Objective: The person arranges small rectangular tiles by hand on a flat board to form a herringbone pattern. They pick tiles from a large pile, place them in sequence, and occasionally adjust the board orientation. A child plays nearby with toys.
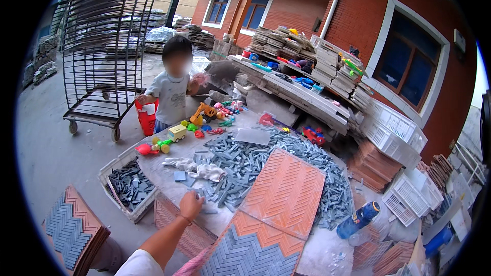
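Nearest, at 6 o'clock, grey herringbone tile panel looks filled; orange grooved mould panel at 12 empty. Left hand curled on loose small grey tile strips; right hand unseen.

We see small grey rectangular tiles heaped loose across the dusty table, lying flat and criss-crossed; the nearest few lie scattered at the pile's near-left edge.

Left arm: bare forearm entering from the lower edge at about 7 o'clock, running up toward 1 o'clock, short white sleeve at the shoulder, thin band at the wrist. Left hand: back upward, fingers curled downward, knuckles toward 12 o'clock. Right hand: out of sight.
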`<state>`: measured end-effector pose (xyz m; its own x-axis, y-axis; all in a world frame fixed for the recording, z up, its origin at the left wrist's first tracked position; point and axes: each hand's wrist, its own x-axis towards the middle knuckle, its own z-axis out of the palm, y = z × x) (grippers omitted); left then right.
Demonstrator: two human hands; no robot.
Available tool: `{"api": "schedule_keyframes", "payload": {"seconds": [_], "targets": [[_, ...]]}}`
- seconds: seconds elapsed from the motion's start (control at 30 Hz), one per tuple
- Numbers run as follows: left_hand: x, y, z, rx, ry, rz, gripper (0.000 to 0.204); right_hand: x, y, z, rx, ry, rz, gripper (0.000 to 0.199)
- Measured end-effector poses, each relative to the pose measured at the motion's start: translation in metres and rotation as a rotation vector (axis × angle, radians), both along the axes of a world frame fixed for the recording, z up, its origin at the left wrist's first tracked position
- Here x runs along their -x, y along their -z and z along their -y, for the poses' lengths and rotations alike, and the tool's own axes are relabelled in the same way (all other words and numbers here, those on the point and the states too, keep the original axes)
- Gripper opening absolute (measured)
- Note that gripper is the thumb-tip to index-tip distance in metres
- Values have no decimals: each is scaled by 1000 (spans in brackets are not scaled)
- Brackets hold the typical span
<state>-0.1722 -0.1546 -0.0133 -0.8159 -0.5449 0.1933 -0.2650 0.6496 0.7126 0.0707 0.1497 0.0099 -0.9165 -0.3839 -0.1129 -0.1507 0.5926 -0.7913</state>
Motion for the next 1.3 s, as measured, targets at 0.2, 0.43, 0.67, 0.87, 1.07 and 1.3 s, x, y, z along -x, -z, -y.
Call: {"api": "schedule_keyframes", "payload": {"seconds": [0.2, 0.43, 0.67, 0.87, 1.07, 1.3], "targets": [[-24, -15, -18, 146, 303, -95, 19, 2, 7, -7, -28, -34, -157, 20], [-33, 5, -9, 219, 369, -96, 19, -1, 26, -9, -53, -58, -177, 24], [-59, -36, -14, -1614, 426, -72, 18, 6, 14, -5, -107, -8, -169, 25], [-118, -77, -35, -2181, 507, -153, 22, -6, 6, -5, -126, -76, -128, 24], [-135, -80, -54, -2132, 581, -95, 22, -6, 6, -8, -40, -89, -184, 23], [-151, -78, -74, -1924, 688, 66, 15, 8, -12, -12, 56, 7, -205, 23]]}}
